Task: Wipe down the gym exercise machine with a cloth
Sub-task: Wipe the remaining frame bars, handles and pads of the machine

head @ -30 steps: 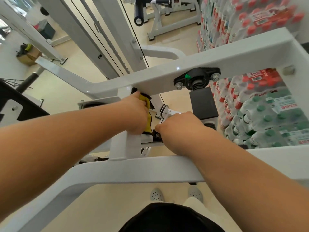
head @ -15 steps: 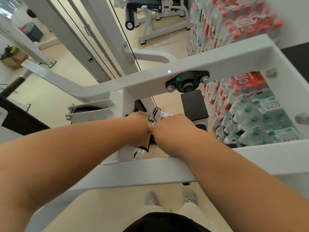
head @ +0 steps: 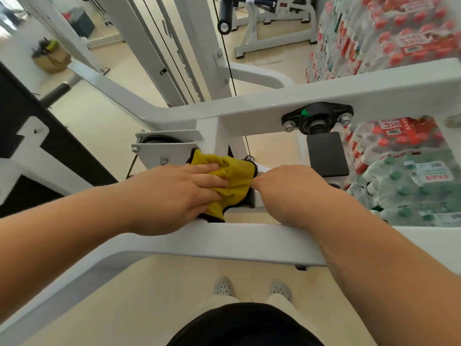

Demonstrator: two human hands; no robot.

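Observation:
A white steel exercise machine frame (head: 249,242) fills the view, with two cross beams and a short upright between them. A yellow cloth with a dark edge (head: 233,174) lies spread over the upright's lower part. My left hand (head: 179,193) presses flat on the cloth, fingers pointing right. My right hand (head: 287,186) is curled beside the cloth's right edge, on a metal part of the machine; what its fingers grip is hidden.
A black pivot bracket with bolts (head: 316,118) and a black pad (head: 326,154) sit on the far beam. Shrink-wrapped water bottle packs (head: 409,181) are stacked at right. A pulley housing (head: 162,146), cables and a black panel (head: 30,136) are at left. My feet stand below.
The cloth, bunched inside my left hand before, is now spread out under a flat palm. The view has shifted, and my right hand stays in the same spot next to the cloth.

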